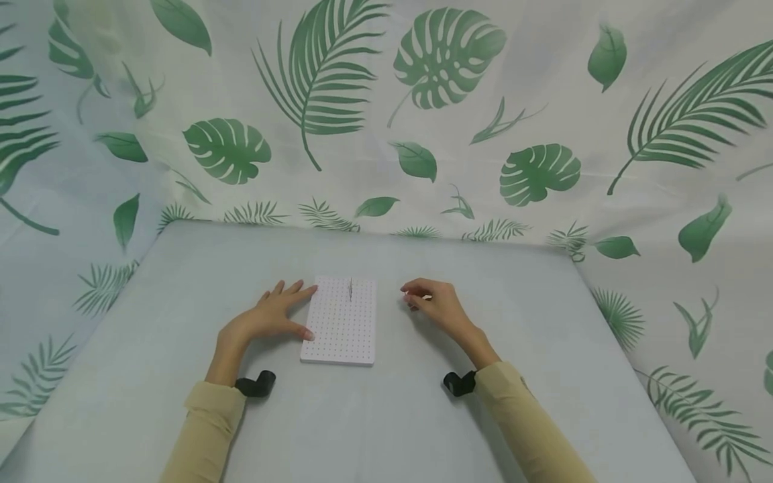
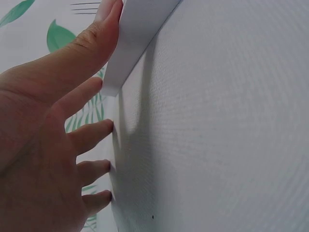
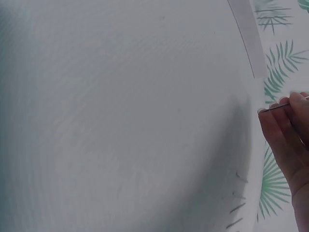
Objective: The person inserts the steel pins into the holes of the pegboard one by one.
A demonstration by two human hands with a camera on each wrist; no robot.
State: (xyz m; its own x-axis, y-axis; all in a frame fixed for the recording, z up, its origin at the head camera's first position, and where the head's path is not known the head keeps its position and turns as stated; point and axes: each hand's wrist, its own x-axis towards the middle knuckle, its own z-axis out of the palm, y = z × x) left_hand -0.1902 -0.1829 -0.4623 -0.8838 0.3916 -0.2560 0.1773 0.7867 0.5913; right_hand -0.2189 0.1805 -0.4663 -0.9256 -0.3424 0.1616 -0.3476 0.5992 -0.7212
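Note:
A white pegboard (image 1: 341, 329) with rows of small holes lies flat on the table. Several thin metal pins (image 1: 349, 290) stand in its upper part. My left hand (image 1: 266, 318) rests beside its left edge, fingers spread. The thumb touches the side wall of the board (image 2: 140, 36), and the index fingertip lies at the upper left corner. To the right of the board, my right hand (image 1: 443, 308) is raised over the table. Between its thumb and fingertips it pinches a thin metal pin (image 3: 276, 108), seen in the right wrist view.
Several loose thin pins (image 3: 237, 208) lie on the table below the right hand in the right wrist view. The pale table (image 1: 362, 429) meets a leaf-printed curtain (image 1: 362, 181) at the back and both sides. Each wrist wears a black camera mount (image 1: 256, 384).

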